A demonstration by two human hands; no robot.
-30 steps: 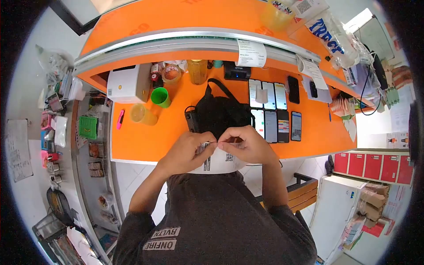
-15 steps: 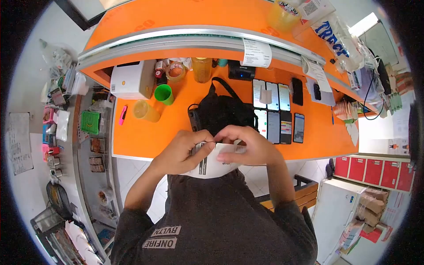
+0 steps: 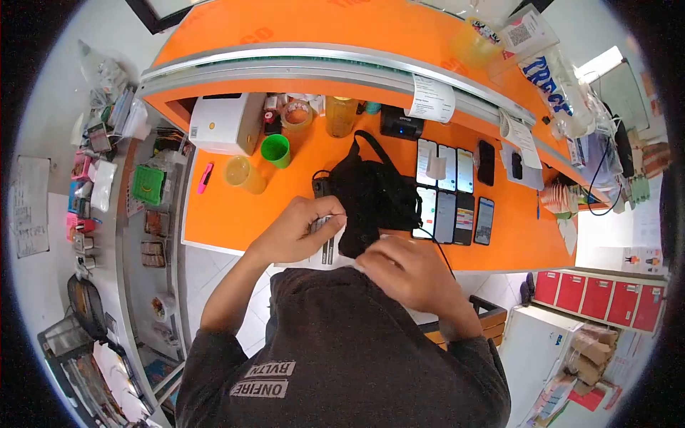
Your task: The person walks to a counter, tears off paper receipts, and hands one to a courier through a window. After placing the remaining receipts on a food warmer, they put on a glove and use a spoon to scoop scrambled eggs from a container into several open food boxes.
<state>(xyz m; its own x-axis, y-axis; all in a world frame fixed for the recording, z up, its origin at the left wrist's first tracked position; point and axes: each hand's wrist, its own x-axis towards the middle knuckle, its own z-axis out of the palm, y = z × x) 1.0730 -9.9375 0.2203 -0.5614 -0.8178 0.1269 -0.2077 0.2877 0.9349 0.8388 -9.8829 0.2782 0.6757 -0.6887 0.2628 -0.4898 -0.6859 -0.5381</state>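
Observation:
My left hand (image 3: 303, 230) pinches a white printed paper slip (image 3: 330, 251) with dark bars between thumb and fingers, close to my shirt. My right hand (image 3: 407, 272) is closed, its fingers curled, and a bit of white paper shows along its upper edge. Between the two hands the paper is parted, with dark cloth showing in the gap. Just beyond them a black bag (image 3: 367, 189) with a strap lies on the orange desk (image 3: 285, 189).
Several phones (image 3: 446, 164) lie in rows right of the bag. A black printer (image 3: 401, 123) stands behind. At left are a green cup (image 3: 275, 151), a yellowish cup (image 3: 244, 175), a pink marker (image 3: 205, 178) and a white label printer (image 3: 225, 127). Receipts (image 3: 432, 98) hang from the shelf edge.
My right hand has moved down and right, away from my left hand. The paper that spanned both hands now has a gap. My left hand keeps its pinch.

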